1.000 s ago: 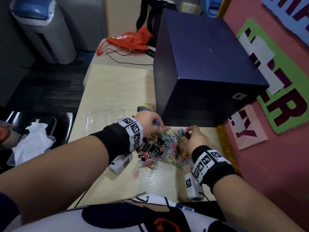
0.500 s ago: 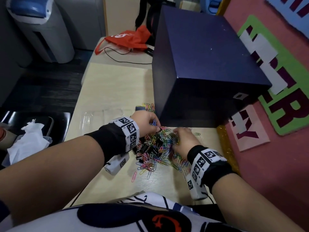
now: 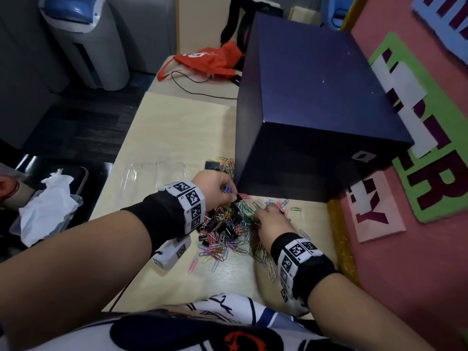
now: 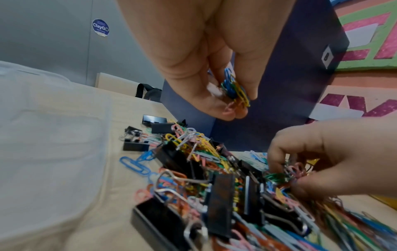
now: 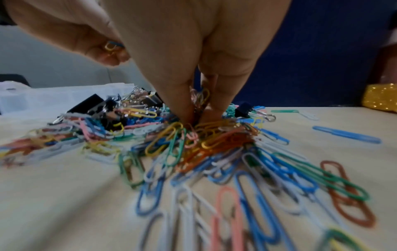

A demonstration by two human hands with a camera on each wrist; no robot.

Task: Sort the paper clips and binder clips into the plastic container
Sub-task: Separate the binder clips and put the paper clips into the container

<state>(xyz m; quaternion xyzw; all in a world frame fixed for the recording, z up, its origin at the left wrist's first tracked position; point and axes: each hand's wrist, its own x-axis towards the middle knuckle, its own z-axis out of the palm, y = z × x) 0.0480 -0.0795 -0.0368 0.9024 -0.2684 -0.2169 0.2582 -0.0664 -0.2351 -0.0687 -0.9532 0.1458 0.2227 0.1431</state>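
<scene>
The person's left hand (image 4: 206,56) hangs just above the far edge of the heap, its fingers and thumb curled around a small bunch of coloured wire paper clips (image 4: 235,90), blue, green, yellow and orange ones pressed together at the fingertips. Directly below that grip lies the mixed heap of coloured paper clips (image 3: 228,231) on the pale wooden table (image 3: 182,127), with black metal binder clips (image 4: 221,203) with silver wire handles tangled through it. To the right of the left hand's grip, the right hand (image 3: 272,224) reaches down into the same heap; its fingertips (image 5: 189,112) are dug in among the clips, pinching a few pinkish and yellow ones up between finger and thumb. Loose paper clips fan out from that pinch toward the person's body, blue, white, green and brown ones lying flat and apart on the table.

To the left of both grips, just beside the heap, sits the clear plastic container (image 3: 157,173), its translucent compartments showing the tabletop through them. Right behind the left hand's grip stands a large dark blue cardboard box (image 3: 316,97), its near corner close to the held bunch. Farther back on the table lie an orange fabric bag (image 3: 210,59) and a thin black cable (image 3: 202,89). Both wrists wear black bands with white printed marker squares (image 3: 191,198).
</scene>
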